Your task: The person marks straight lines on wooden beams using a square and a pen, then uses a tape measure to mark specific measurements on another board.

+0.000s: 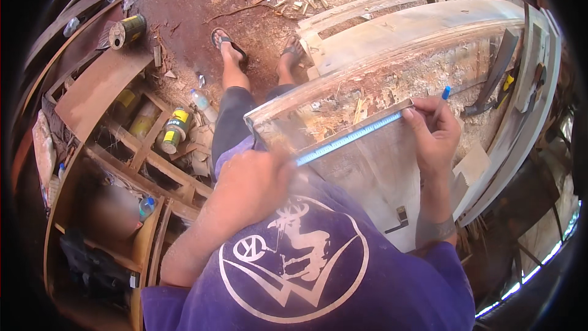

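Note:
A pale blue measuring tape blade [352, 140] is stretched between my two hands, slanting up to the right over the workbench. My right hand [438, 132] pinches its far end between thumb and fingers, and a blue-capped pen [446, 93] sticks up from the same hand. My left hand [260, 178], smeared a little by motion, is closed round the near end of the blade; the tape's case is not visible. A narrow wooden strip [373, 120] lies along the blade's upper edge and reaches the right fingertips.
The workbench [422, 79] is strewn with sawdust and shavings. On its right lie a handsaw [499, 70], a yellow-handled tool [508, 83] and curved wooden pieces [536, 129]. A try square [398, 219] rests near my body. At left stand a wooden frame [131, 141], cans [176, 124] and a bottle [202, 103].

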Demonstrator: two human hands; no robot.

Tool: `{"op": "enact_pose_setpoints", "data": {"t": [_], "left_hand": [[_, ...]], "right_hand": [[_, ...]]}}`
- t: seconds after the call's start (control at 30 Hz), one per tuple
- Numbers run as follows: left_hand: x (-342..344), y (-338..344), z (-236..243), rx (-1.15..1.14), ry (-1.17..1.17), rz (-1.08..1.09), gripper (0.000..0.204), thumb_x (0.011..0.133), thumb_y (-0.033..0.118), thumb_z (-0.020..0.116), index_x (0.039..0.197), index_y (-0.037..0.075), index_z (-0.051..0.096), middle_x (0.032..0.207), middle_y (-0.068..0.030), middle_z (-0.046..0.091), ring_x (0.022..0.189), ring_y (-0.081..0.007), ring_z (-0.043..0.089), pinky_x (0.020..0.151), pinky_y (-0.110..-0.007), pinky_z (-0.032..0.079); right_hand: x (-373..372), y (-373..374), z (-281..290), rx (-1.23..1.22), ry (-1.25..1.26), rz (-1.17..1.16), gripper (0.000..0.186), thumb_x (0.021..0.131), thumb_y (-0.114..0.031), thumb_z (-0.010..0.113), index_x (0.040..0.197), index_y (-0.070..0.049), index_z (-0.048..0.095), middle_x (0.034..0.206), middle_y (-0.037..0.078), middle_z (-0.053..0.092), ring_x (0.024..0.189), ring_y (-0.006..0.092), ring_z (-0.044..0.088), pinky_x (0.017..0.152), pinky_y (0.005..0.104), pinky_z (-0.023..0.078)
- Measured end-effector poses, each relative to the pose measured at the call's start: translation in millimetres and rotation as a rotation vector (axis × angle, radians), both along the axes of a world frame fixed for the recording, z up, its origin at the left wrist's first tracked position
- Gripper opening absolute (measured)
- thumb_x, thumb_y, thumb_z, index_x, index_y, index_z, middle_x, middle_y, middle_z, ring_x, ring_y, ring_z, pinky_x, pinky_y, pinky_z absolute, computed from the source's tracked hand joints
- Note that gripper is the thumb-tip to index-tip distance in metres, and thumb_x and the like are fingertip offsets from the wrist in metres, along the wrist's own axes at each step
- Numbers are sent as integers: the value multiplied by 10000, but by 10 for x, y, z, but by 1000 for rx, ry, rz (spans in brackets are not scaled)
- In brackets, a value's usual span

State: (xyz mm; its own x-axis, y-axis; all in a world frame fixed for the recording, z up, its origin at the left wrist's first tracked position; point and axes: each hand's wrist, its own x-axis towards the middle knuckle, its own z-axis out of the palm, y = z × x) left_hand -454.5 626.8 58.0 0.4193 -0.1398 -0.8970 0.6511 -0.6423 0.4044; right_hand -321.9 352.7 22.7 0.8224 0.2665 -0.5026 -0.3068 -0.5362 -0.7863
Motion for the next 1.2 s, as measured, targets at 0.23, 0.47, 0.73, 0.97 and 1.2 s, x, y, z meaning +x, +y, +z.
{"op": "enact_pose_setpoints", "data": {"t": [0.23,0.47,0.73,0.97,1.2], "left_hand": [[41,32,-48,-75,36,4,230,1008,233,602,986,41,726,847,-249,711,834,-466,688,794,-567,538],[-29,32,-95,-95,10,-28,205,991,234,615,969,57,717,832,-198,714,783,-436,696,742,-535,558],[-17,68,-199,-140,-49,-41,188,964,240,645,910,68,694,803,-135,700,728,-376,718,652,-505,574],[-3,126,-266,-200,-57,-30,193,948,234,672,859,65,693,774,-123,683,691,-359,710,630,-482,573],[50,161,-304,-223,-41,-3,213,961,250,669,848,73,707,771,-123,682,691,-361,704,633,-483,564]], "right_hand": [[-31,-12,-32,4,-16,-11,184,923,20,767,1089,30,687,860,-19,629,737,43,522,660,204,402],[-73,-24,1,-24,-11,-31,182,925,39,739,1097,27,680,874,-30,554,764,51,477,697,219,374],[-126,-19,33,-139,-61,26,197,929,9,739,1109,21,658,863,-6,551,750,73,472,694,227,371],[-137,-72,21,-126,-103,64,204,939,-11,727,1122,22,643,887,32,567,746,95,479,678,251,372],[-105,-13,19,-140,-103,63,189,930,-5,732,1098,34,654,866,36,568,738,100,481,683,249,379]]}}
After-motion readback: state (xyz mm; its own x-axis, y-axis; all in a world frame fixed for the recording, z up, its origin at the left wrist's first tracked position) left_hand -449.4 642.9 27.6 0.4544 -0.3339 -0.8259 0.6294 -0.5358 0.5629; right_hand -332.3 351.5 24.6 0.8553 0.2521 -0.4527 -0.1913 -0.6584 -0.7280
